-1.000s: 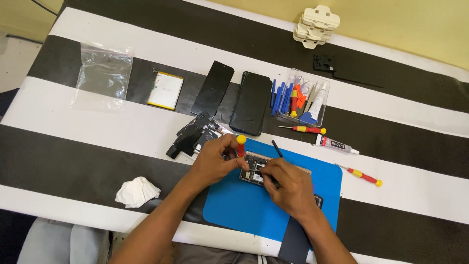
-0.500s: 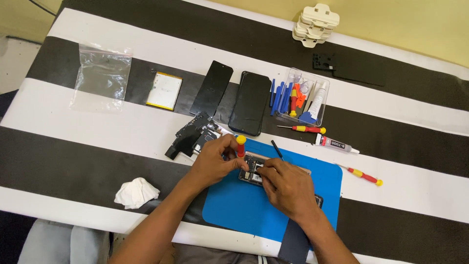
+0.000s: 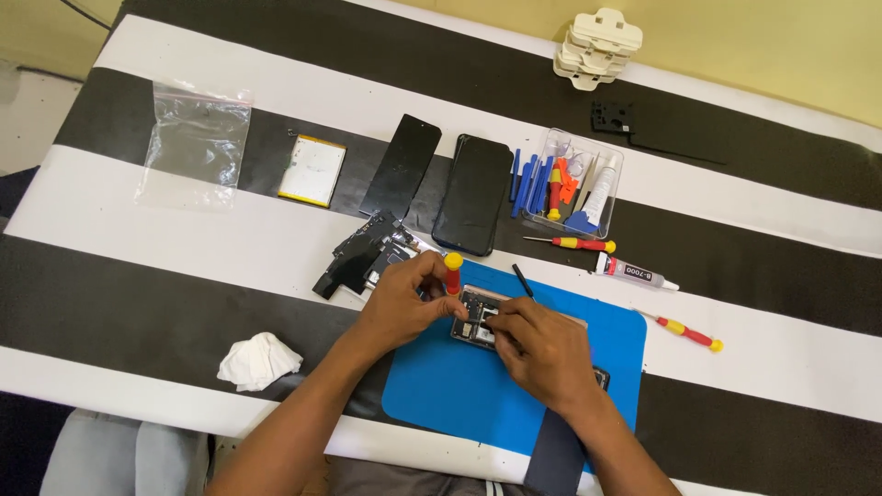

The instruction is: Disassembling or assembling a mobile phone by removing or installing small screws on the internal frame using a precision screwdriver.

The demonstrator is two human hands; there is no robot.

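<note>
Opened phone (image 3: 482, 320) lies on the blue mat (image 3: 459, 386), right under both my hands. My left hand (image 3: 404, 303) is closed around a red screwdriver (image 3: 453, 273), upright over the phone. My right hand (image 3: 542, 349) presses on the phone, fingers bent. Beyond my hands, a striped table (image 3: 184, 239) with a tool tray (image 3: 574, 184).

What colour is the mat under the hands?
Blue; the mat shows best in the head view.
</note>
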